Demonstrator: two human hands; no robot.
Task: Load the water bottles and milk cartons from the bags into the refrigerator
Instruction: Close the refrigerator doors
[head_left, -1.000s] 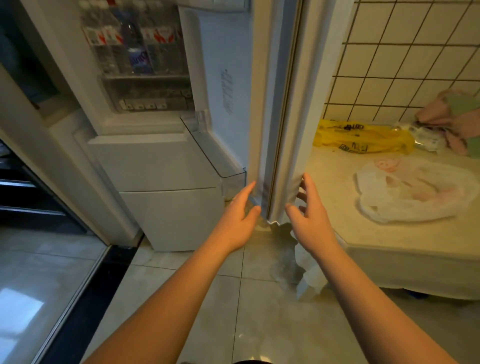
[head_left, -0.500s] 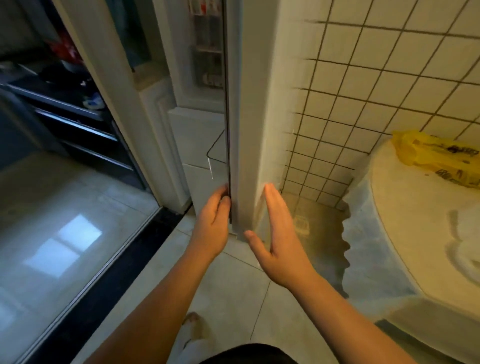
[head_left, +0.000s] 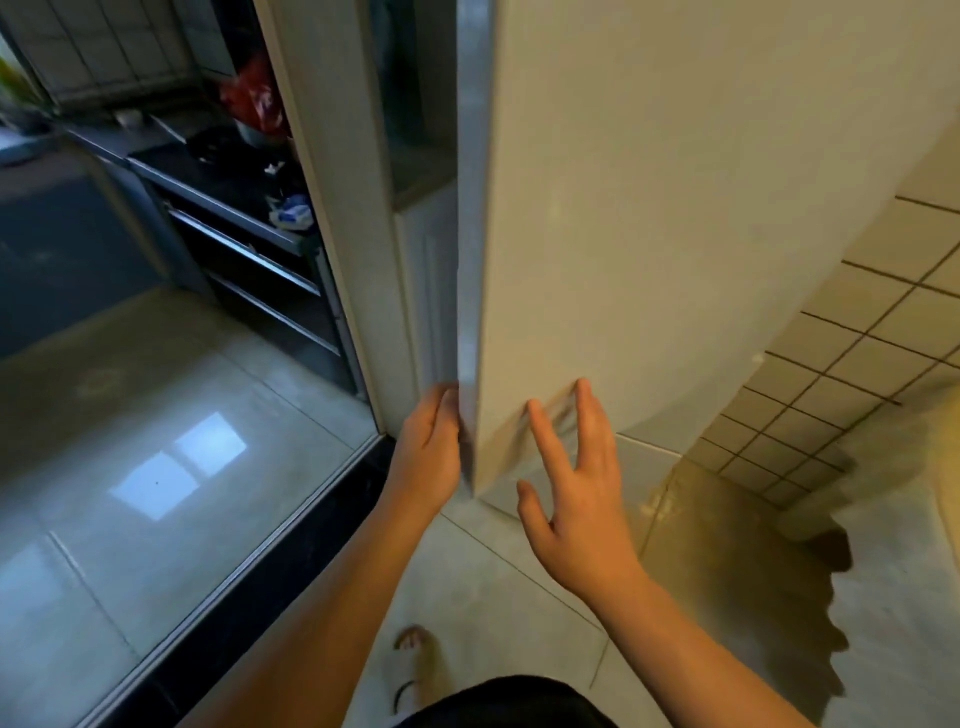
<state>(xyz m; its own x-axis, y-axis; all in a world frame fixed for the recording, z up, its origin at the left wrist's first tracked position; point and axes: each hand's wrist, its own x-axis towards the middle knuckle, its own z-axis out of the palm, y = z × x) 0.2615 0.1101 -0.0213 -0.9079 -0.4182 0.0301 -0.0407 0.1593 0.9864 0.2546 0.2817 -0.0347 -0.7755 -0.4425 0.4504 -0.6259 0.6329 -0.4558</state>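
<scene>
The white refrigerator door (head_left: 675, 218) fills the upper middle and right of the head view, swung nearly against the fridge body. My left hand (head_left: 428, 447) rests with straight fingers on the door's grey edge near its bottom corner. My right hand (head_left: 569, 488) is spread open just in front of the door's outer face, low down, with its fingertips at the surface. The fridge interior, the bottles and the cartons are hidden behind the door. No bags are in view.
A white door frame (head_left: 343, 208) stands left of the fridge, with a dark floor track (head_left: 249, 566) below it. Beyond lies a glossy tiled floor and dark kitchen shelving (head_left: 244, 228). Tiled wall (head_left: 852, 364) at right. My foot (head_left: 415, 660) is on the floor.
The door has swung from open toward shut, hiding the shelves with bottles. Both hands followed its lower edge, and the view turned left, losing the counter with the bags.
</scene>
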